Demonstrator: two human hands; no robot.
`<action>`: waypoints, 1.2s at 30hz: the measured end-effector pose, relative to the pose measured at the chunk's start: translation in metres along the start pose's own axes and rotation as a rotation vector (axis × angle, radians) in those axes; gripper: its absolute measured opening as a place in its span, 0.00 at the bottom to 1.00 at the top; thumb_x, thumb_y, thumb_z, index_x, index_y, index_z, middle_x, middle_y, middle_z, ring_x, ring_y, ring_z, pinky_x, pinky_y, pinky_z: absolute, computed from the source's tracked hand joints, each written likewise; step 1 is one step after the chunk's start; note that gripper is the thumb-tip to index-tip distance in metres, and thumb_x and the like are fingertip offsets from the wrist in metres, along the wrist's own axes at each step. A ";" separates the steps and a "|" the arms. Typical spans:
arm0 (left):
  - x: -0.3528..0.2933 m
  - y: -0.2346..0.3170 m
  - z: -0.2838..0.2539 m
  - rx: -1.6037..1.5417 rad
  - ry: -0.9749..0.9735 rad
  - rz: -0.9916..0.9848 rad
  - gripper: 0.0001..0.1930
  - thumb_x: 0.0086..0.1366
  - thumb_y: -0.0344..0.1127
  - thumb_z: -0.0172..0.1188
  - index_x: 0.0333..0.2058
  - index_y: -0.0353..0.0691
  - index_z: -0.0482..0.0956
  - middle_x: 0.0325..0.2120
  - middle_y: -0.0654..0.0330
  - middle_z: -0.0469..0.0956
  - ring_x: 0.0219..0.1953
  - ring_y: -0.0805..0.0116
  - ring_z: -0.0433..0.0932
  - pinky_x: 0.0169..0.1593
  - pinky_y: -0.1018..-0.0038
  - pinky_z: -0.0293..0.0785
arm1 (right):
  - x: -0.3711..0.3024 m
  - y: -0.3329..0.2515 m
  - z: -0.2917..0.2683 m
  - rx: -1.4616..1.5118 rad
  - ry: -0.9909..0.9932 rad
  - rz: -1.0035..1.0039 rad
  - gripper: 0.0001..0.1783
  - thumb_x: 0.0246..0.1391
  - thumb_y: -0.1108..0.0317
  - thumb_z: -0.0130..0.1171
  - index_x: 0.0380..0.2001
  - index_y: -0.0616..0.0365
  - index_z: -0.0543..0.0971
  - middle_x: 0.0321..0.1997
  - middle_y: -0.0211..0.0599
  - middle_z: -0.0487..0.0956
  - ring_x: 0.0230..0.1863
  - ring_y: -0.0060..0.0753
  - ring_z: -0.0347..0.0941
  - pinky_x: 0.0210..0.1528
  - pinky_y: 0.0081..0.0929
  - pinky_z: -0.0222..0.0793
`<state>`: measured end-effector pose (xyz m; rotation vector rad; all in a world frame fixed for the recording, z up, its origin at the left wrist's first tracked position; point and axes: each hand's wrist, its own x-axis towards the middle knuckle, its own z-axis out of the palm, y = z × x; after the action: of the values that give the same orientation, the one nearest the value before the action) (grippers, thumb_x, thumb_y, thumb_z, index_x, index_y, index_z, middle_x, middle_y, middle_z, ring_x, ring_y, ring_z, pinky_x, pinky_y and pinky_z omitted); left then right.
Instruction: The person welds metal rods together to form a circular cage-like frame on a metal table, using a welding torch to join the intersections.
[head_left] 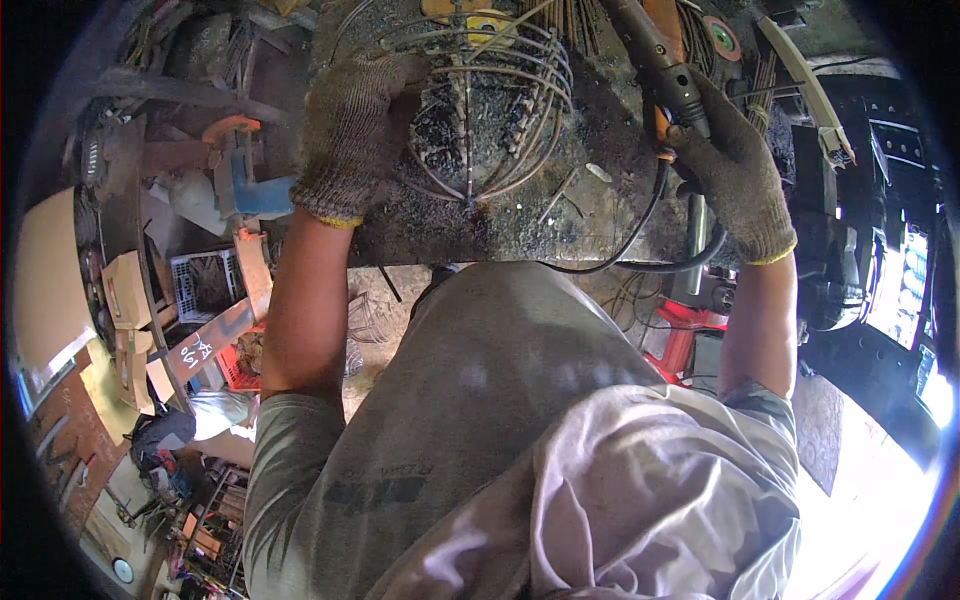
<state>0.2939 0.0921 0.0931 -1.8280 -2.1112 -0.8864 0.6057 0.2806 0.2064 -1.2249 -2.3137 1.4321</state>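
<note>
Leaning over the dark table (400, 235), the person in a grey shirt works with both hands in knitted gloves. The left hand (355, 125) has its fingers curled onto the left side of a rounded wire frame (468, 130), tips partly hidden; the right hand (728, 165) is wrapped around a dark, tube-shaped tool (672, 80) with a cable. The frame rests on the table just in front of the person, an open cage with dark crumbs showing through its wires. Beyond it lie a yellow disc (490, 30) and a bundle of thin rods (572, 28).

Down to the left of the table, I see a red basket (236, 372) with brownish contents, too small to make out. Near it, a white plastic crate (183, 288) holds something greyish, also unclear. Farther left stand cardboard boxes (125, 290), their insides out of sight from here.
</note>
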 end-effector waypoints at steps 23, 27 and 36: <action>-0.011 0.004 -0.009 0.020 -0.016 -0.069 0.16 0.60 0.34 0.64 0.48 0.46 0.84 0.40 0.50 0.83 0.44 0.50 0.82 0.50 0.59 0.78 | 0.000 0.008 0.001 -0.081 0.061 -0.103 0.18 0.59 0.68 0.61 0.52 0.60 0.77 0.31 0.31 0.78 0.25 0.19 0.74 0.27 0.22 0.75; -0.015 0.004 -0.004 -0.020 -0.009 -0.083 0.16 0.61 0.35 0.63 0.48 0.46 0.84 0.40 0.49 0.83 0.44 0.49 0.82 0.50 0.59 0.78 | -0.006 0.001 0.004 -0.073 0.097 -0.086 0.18 0.58 0.67 0.63 0.51 0.60 0.78 0.32 0.33 0.79 0.28 0.22 0.77 0.30 0.24 0.77; -0.024 -0.006 0.008 -0.039 -0.023 -0.104 0.16 0.64 0.38 0.61 0.50 0.46 0.83 0.41 0.48 0.82 0.44 0.49 0.81 0.50 0.59 0.78 | 0.014 0.059 -0.019 -0.360 0.138 -0.498 0.24 0.60 0.67 0.64 0.59 0.58 0.75 0.50 0.40 0.80 0.45 0.30 0.80 0.45 0.30 0.79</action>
<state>0.2952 0.0765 0.0725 -1.7687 -2.2369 -0.9414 0.6396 0.3160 0.1654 -0.6987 -2.5960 0.7693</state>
